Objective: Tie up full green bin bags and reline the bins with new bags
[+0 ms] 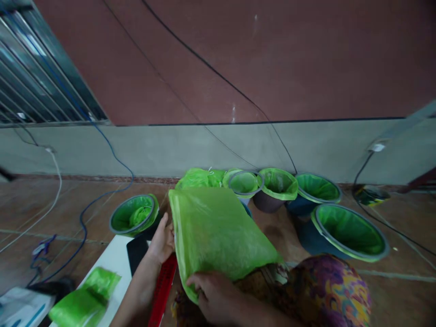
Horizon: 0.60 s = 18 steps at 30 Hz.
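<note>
A flat, folded stack of green plastic bags is held up in front of me above my patterned clothing. My left hand supports its left edge, thumb upward, with the other fingers partly hidden behind the plastic. At the near lower corner, my right hand pinches the stack's edge between thumb and fingers. Under my left forearm are a red strip and a black flat object. To the left, a folded green plastic piece lies on a white board.
Along the wall stand several bins lined with green plastic, among them a brown bin and a large bin at right. Another lined bin sits left of the stack. A blue cable crosses the tiled floor.
</note>
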Tool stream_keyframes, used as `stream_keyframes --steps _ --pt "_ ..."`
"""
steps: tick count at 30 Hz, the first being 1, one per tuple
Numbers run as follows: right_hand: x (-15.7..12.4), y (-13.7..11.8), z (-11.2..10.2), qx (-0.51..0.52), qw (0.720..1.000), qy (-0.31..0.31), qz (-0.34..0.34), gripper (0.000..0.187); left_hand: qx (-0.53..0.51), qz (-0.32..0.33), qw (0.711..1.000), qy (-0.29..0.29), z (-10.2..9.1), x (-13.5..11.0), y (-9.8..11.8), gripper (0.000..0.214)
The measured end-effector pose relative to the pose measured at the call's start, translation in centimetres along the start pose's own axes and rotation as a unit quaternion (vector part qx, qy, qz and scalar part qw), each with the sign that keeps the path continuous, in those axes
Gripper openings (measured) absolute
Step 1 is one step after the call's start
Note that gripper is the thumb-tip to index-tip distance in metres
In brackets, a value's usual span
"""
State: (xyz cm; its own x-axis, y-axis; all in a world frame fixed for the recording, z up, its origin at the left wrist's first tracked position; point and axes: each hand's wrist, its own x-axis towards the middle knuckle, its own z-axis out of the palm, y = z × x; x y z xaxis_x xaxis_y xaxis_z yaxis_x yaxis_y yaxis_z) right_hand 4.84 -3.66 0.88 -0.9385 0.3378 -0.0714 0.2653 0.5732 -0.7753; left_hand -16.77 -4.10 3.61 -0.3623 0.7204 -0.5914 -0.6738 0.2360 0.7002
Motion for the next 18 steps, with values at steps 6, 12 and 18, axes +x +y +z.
stream_keyframes --steps 6,12,18 --pt "2.5 -3.2 2.5 0.032 0.996 -0.056 -0.056 0.032 0.057 0.045 0.997 0.014 -1.9 -1.7 -2.3 0.037" --pt "4.2 1.8 -3.3 0.123 0.974 0.177 0.072 0.029 0.058 0.075 0.991 0.09 -3.7 -2.3 -2.6 0.031" --pt "4.4 14.3 -6.8 0.067 0.903 0.212 0.367 0.056 0.043 0.071 0.99 0.11 -5.0 -5.3 -0.4 0.037"
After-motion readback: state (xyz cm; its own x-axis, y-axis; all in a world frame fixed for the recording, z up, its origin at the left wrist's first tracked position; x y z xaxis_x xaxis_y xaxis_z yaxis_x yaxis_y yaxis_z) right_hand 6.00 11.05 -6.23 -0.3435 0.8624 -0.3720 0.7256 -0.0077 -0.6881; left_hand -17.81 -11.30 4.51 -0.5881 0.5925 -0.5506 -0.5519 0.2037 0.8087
